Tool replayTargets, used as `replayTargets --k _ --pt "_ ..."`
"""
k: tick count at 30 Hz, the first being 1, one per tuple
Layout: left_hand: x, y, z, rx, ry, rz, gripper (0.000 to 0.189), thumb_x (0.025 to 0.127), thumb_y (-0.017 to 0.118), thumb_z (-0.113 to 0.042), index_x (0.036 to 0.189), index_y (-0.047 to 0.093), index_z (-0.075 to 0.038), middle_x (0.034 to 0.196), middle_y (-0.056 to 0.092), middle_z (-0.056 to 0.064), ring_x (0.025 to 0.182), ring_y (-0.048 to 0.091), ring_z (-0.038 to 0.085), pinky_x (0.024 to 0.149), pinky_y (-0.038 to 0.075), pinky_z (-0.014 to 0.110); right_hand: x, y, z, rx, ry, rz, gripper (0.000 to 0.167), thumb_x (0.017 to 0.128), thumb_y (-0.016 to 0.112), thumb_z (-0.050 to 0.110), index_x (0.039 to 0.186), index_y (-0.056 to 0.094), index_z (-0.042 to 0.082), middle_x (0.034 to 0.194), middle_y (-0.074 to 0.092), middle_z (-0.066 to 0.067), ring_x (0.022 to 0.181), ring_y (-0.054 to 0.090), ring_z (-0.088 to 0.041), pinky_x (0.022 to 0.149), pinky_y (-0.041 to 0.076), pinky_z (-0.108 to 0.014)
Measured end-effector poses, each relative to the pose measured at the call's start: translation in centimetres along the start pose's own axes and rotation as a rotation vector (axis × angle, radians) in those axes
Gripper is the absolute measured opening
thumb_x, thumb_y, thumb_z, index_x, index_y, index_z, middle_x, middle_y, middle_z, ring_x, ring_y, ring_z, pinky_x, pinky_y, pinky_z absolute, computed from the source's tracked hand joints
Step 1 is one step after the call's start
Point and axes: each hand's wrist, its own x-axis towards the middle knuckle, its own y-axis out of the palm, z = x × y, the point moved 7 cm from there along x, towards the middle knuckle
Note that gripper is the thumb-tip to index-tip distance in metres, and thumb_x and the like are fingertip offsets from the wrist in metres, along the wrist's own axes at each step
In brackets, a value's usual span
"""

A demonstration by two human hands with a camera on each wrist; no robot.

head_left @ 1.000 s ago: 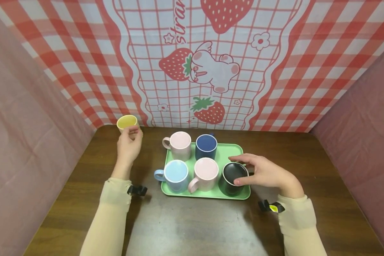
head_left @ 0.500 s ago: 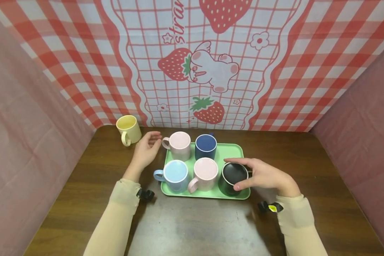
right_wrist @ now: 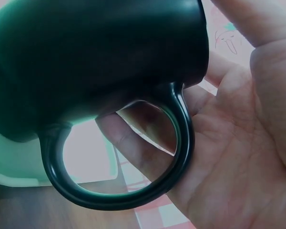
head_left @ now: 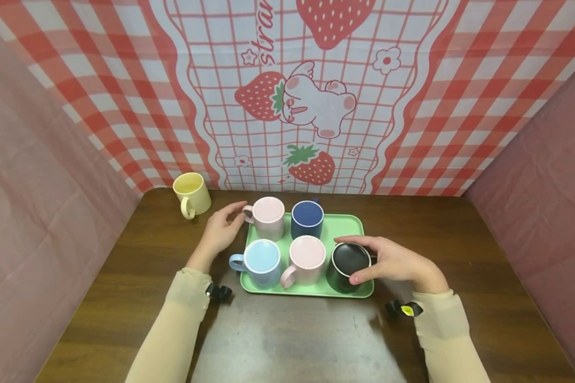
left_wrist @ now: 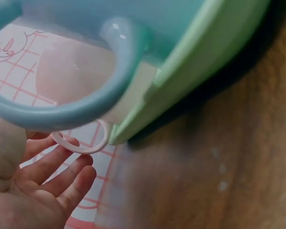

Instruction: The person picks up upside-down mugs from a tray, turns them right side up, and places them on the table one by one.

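A glossy pale pink mug (head_left: 269, 219) stands far left on a light green rectangular tray (head_left: 344, 226); the left hand (head_left: 218, 232) is at its handle, fingers loosely apart, contact unclear. The right hand (head_left: 399, 260) curls round a glossy black mug (head_left: 348, 261), near right on the tray. Farther left, a pale yellow mug (head_left: 197, 198) stands on the brown wood-grain table (head_left: 287, 338).

- Blk mug (head_left: 347, 259) looks glossy ceramic
- Pink mug (head_left: 269, 214), tray's 10–11 o'clk: smooth ceramic
- Grn tray (head_left: 346, 223): smooth plastic
- Tbl (head_left: 292, 340): wood, shiny @ 6 o'clk
- Backdrop (head_left: 371, 96), 12 o'clk: matt cloth
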Motion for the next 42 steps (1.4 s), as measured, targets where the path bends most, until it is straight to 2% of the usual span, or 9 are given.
replayTargets --k 5,9,14,20,23,27,32,37,42 --pt "0.1 0.2 0.3 -0.01 0.011 -0.008 0.034 0.107 0.067 -0.006 0.14 0.069 0.003 0.133 0.073 0.024 0.123 0.069 0.037 0.103 0.06 0.052 0.1 0.0 -0.1 0.001 -0.001 0.006 0.086 0.086 0.096 0.027 0.159 0.056 0.008 0.137 0.073 -0.004 0.119 0.069 -0.024 0.102 0.053 -0.03" --pt "-0.1 0.1 -0.1 0.024 0.033 -0.02 0.029 0.105 0.072 -0.008 0.133 0.074 0.0 0.123 0.075 0.021 0.113 0.071 0.034 0.098 0.061 0.048 0.1 0.1 -0.2 0.003 -0.002 0.01 0.087 0.086 0.096 0.027 0.16 0.055 0.009 0.137 0.073 -0.003 0.118 0.069 -0.021 0.102 0.054 -0.03" --pt "-0.3 0.0 -0.8 0.097 0.093 -0.01 0.025 0.102 0.079 -0.011 0.125 0.079 -0.004 0.111 0.075 0.014 0.098 0.069 0.027 0.087 0.058 0.039 0.2 0.1 -0.2 0.001 -0.004 0.017 0.086 0.087 0.096 0.027 0.16 0.055 0.009 0.137 0.073 -0.003 0.119 0.069 -0.02 0.102 0.053 -0.03" --pt "-0.4 0.0 -1.6 0.15 0.162 0.005 0.018 0.1 0.082 -0.012 0.116 0.082 -0.005 0.104 0.077 0.01 0.089 0.067 0.022 0.08 0.056 0.036 0.2 0.1 0.0 0.006 -0.01 0.017 0.085 0.088 0.095 0.026 0.16 0.054 0.008 0.137 0.073 -0.006 0.118 0.07 -0.022 0.101 0.054 -0.029" --pt "-0.5 0.0 -1.9 0.153 0.164 0.019 0.018 0.1 0.083 -0.014 0.116 0.083 -0.006 0.105 0.08 0.009 0.088 0.069 0.022 0.08 0.058 0.038 0.1 0.1 0.0 0.022 -0.011 0.02 0.084 0.089 0.094 0.024 0.16 0.053 0.006 0.138 0.072 -0.008 0.118 0.07 -0.022 0.101 0.054 -0.028" --pt "-0.5 0.0 -2.0 0.168 0.152 0.024 0.02 0.099 0.084 -0.015 0.117 0.084 -0.006 0.11 0.082 0.01 0.097 0.075 0.027 0.087 0.061 0.046 0.0 0.2 0.1 0.033 -0.009 0.017 0.083 0.089 0.094 0.023 0.16 0.053 0.005 0.138 0.072 -0.008 0.118 0.069 -0.022 0.1 0.055 -0.029" --pt "-0.5 -0.1 -2.2 0.239 0.18 0.007 0.021 0.098 0.084 -0.016 0.116 0.085 -0.004 0.11 0.083 0.013 0.105 0.078 0.032 0.094 0.061 0.053 0.0 0.1 0.0 0.022 -0.004 0.015 0.083 0.089 0.094 0.024 0.16 0.054 0.006 0.139 0.071 -0.008 0.119 0.069 -0.023 0.1 0.054 -0.031" --pt "-0.7 -0.1 -2.5 0.309 0.222 -0.009 0.022 0.098 0.084 -0.017 0.114 0.085 -0.002 0.107 0.083 0.014 0.101 0.079 0.033 0.09 0.062 0.053 0.0 0.1 -0.1 0.018 -0.003 0.019 0.084 0.089 0.094 0.025 0.16 0.053 0.006 0.14 0.071 -0.008 0.121 0.068 -0.026 0.101 0.054 -0.031" --pt "-0.8 0.0 -2.9 0.342 0.254 -0.023 0.02 0.098 0.085 -0.015 0.113 0.085 -0.002 0.103 0.083 0.014 0.092 0.079 0.032 0.082 0.061 0.053 0.0 0.1 -0.1 0.02 -0.003 0.015 0.084 0.089 0.094 0.025 0.16 0.053 0.007 0.142 0.07 -0.008 0.121 0.068 -0.022 0.101 0.054 -0.03"
